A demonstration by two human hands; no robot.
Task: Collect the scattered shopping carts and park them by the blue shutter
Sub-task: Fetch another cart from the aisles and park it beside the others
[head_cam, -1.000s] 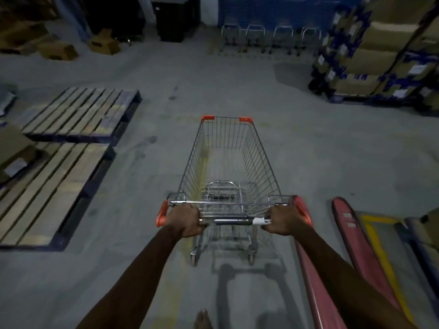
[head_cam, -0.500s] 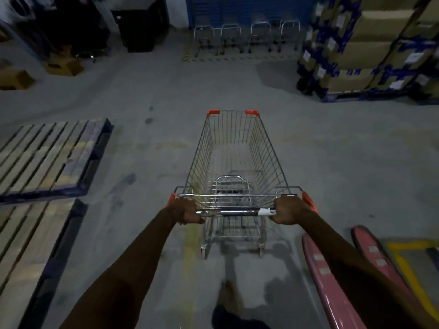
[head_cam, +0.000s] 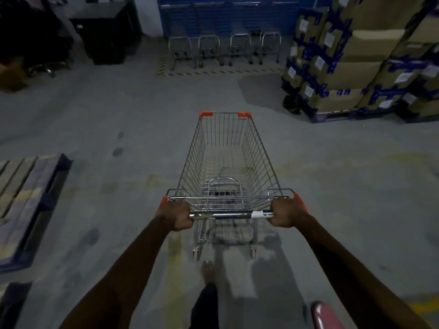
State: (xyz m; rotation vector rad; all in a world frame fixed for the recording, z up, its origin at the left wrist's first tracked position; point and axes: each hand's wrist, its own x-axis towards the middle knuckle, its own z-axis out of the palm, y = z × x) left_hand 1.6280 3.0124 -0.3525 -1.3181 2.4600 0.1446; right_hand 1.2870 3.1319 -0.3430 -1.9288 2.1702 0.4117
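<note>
A wire shopping cart (head_cam: 225, 160) with orange corner caps stands in front of me on the concrete floor, its basket empty. My left hand (head_cam: 177, 216) grips the left end of its chrome handle bar. My right hand (head_cam: 286, 213) grips the right end. Far ahead, the blue shutter (head_cam: 225, 17) fills the back wall. Several parked carts (head_cam: 223, 49) stand in a row right before it, behind a striped floor line. The cart I hold points toward that row.
Stacked cardboard boxes (head_cam: 363, 58) on pallets rise at the right. A wooden pallet (head_cam: 26, 200) lies on the floor at the left. A dark cabinet (head_cam: 104, 36) stands at the back left. A red pallet-jack fork tip (head_cam: 325, 314) shows at the bottom right.
I have walked forward with the cart. The shutter and parked carts are nearer, the left pallets and the red pallet jack have slid back toward the frame edges.
</note>
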